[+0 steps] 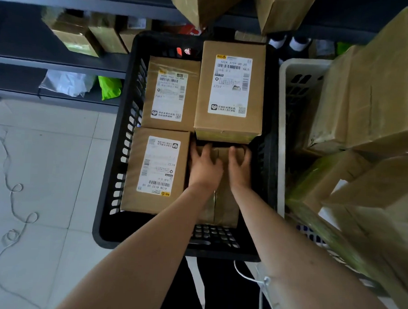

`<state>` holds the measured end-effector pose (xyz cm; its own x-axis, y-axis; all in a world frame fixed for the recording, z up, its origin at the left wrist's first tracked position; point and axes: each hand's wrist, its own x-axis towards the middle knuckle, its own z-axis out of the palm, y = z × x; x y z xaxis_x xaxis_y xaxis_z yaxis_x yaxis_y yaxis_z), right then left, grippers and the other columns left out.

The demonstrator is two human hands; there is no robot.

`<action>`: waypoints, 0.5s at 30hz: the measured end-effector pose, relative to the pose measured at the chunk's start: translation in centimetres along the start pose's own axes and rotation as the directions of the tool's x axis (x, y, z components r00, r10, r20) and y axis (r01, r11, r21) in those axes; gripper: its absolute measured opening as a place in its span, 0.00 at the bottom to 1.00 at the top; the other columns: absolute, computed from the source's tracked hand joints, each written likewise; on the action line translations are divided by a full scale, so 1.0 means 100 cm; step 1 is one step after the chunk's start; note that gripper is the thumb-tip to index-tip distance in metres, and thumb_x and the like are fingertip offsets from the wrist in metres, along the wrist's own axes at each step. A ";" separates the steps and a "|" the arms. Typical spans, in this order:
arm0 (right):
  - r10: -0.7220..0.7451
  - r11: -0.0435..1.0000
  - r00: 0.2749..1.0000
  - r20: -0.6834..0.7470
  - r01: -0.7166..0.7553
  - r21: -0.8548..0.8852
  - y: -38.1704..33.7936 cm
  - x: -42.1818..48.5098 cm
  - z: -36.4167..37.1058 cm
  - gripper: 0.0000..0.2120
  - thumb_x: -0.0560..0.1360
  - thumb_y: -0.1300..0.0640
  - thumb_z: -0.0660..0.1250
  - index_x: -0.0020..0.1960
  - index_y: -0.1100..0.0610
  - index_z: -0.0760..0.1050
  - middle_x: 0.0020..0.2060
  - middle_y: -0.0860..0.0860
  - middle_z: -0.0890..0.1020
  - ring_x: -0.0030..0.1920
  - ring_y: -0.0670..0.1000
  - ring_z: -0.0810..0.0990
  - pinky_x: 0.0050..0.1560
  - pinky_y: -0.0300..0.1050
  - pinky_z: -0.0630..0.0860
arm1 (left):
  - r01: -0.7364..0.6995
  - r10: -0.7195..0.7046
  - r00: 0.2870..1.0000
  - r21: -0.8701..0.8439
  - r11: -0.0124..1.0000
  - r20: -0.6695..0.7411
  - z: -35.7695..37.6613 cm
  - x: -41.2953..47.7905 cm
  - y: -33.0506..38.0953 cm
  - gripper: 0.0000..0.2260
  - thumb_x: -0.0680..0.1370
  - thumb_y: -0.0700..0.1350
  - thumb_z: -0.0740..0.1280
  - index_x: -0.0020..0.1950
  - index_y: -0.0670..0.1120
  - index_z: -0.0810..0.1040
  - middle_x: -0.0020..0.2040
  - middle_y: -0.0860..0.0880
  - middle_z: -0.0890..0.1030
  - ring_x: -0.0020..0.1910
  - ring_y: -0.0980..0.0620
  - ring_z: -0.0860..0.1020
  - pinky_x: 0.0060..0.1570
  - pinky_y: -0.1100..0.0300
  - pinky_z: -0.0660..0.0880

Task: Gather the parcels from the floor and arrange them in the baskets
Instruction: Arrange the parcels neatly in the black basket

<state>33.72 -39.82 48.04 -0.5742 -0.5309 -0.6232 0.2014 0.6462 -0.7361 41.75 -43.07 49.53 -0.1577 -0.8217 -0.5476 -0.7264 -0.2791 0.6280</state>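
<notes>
A black slatted basket [107,197] stands on the floor in front of me. It holds three labelled brown parcels: one at the near left [155,171], one at the far left [171,94], and a taller one at the far right [230,90]. A fourth brown taped parcel [224,209] lies low in the near right corner. My left hand [204,168] and my right hand [240,167] rest side by side on its top, fingers spread and curling over its far end, which sits under the tall parcel's edge.
A white basket [292,92] stands to the right, piled with large brown boxes [374,96]. Grey shelving [62,64] with boxes and bags runs along the back. Pale floor tiles [45,170] with a loose white string lie to the left. More boxes hang above.
</notes>
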 end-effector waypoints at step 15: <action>-0.004 0.997 0.997 -0.078 -0.002 -0.076 -0.006 0.014 0.005 0.13 0.79 0.53 0.62 0.61 0.56 0.72 0.39 0.46 0.75 0.39 0.47 0.74 0.35 0.40 0.66 | -0.002 0.000 1.000 0.181 0.984 0.013 -0.007 0.008 0.011 0.20 0.70 0.40 0.64 0.62 0.43 0.71 0.64 0.43 0.70 0.59 0.39 0.73 0.57 0.53 0.71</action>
<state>33.17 -41.22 47.45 -0.6354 -0.4888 -0.5978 0.1416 0.6873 -0.7125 41.34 -44.37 50.15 -0.1664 -0.8149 -0.5553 -0.8349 -0.1832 0.5190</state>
